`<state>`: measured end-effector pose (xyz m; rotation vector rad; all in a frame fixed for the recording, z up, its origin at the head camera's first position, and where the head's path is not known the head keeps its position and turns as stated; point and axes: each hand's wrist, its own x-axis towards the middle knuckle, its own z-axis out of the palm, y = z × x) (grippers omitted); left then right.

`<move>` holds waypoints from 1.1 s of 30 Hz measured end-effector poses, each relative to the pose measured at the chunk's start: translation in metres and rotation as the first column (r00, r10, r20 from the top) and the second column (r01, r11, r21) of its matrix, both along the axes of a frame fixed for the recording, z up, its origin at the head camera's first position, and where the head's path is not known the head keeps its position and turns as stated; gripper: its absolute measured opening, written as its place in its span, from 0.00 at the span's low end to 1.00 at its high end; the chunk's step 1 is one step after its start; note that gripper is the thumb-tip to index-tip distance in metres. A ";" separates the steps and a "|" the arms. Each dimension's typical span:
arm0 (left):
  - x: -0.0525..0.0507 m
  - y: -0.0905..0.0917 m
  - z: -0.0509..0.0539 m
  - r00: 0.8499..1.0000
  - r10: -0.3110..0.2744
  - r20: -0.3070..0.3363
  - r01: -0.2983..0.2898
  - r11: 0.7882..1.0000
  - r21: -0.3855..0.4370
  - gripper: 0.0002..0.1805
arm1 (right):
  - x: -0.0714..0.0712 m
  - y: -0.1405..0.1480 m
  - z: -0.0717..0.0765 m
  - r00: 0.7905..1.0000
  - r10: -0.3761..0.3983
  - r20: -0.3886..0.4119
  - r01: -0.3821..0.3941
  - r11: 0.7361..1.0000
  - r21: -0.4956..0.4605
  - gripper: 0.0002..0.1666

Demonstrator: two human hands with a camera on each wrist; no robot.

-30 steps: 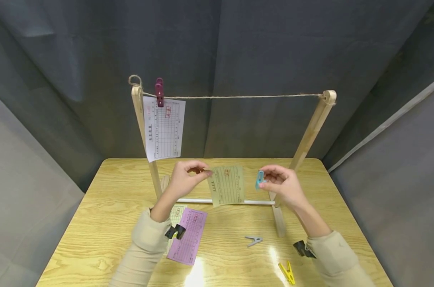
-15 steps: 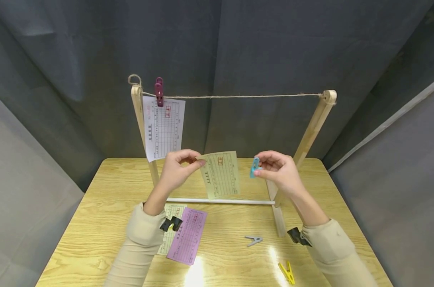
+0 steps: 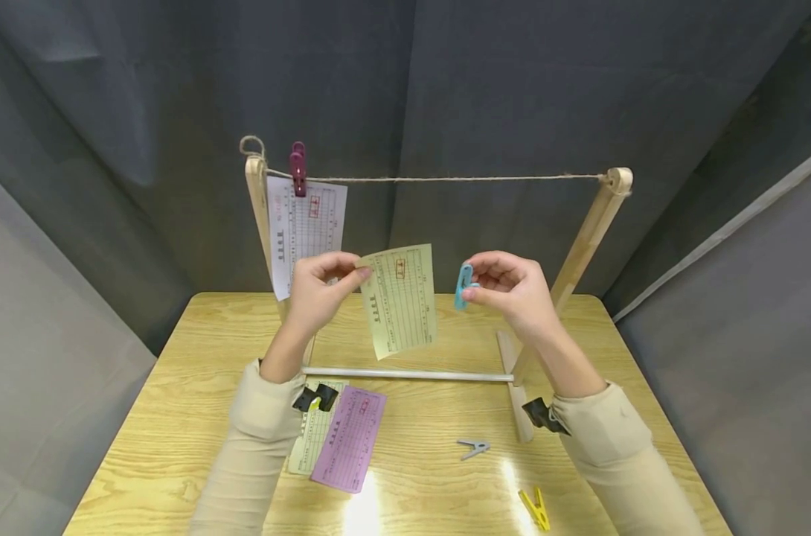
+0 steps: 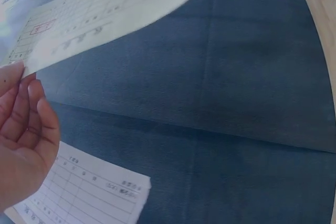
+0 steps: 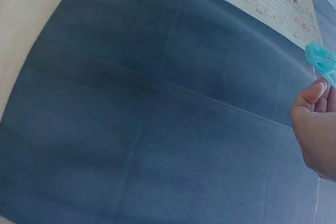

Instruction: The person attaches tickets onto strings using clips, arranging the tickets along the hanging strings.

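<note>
- Evidently, left hand pinches yellow slip by a corner, between both hands, leaving print mostly uncovered.
- Right hand pinches blue clothespin apart from it, perhaps for clearance.

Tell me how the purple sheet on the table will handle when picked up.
The purple sheet is likely light and only mildly floppy: the held sheet, pinched near a corner, hangs nearly flat. Lying flat, it may slide before an edge lifts. It overlaps a pale green sheet, which might shift along.
</note>
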<state>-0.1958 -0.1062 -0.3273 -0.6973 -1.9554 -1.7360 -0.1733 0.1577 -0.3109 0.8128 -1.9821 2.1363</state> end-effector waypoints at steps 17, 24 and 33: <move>-0.016 -0.011 0.032 0.994 0.105 -0.018 -0.104 0.992 0.073 0.08 | -0.010 -0.017 0.045 0.999 -0.009 -0.040 0.008 1.000 -0.028 0.17; -0.021 -0.011 0.038 0.989 0.147 -0.022 -0.145 0.986 0.086 0.08 | -0.011 -0.026 0.066 0.996 -0.002 -0.094 -0.001 0.999 -0.035 0.18; -0.026 -0.007 0.045 0.973 0.227 0.032 -0.229 0.959 0.170 0.09 | -0.019 -0.038 0.091 0.988 0.042 -0.147 -0.054 0.995 -0.079 0.15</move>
